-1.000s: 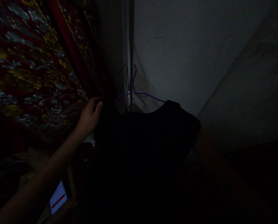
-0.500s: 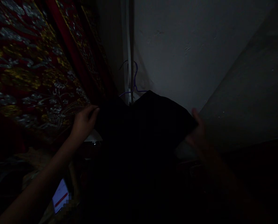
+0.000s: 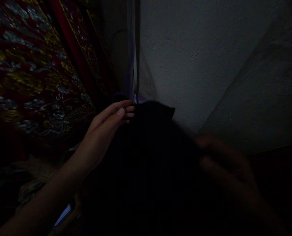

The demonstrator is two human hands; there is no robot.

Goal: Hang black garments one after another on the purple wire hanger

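Observation:
A black short-sleeved garment [image 3: 151, 154], probably a shirt, hangs on a purple hanger [image 3: 130, 77], which is smeared by motion. My left hand [image 3: 109, 119] lies at the garment's top, near the neckline, with fingers stretched out and the thumb above them. My right hand [image 3: 219, 160] is lower on the right, very dim, its thumb and fingers closed on the garment's edge and drawing it out to that side. Darkness hides most of the cloth's folds and its lower part.
A pale vertical strip [image 3: 135, 49] stands behind the hanger, against a grey wall [image 3: 185, 59]. Left of it is a red panel [image 3: 69, 36] with gold and silver ornament. A lit phone screen [image 3: 62, 215] glows at lower left, partly hidden by my forearm.
My left hand has left the left sleeve and moved right to the neckline, its fingers now straight. My right hand has come lower and nearer with the cloth. The hanger has shifted and blurred.

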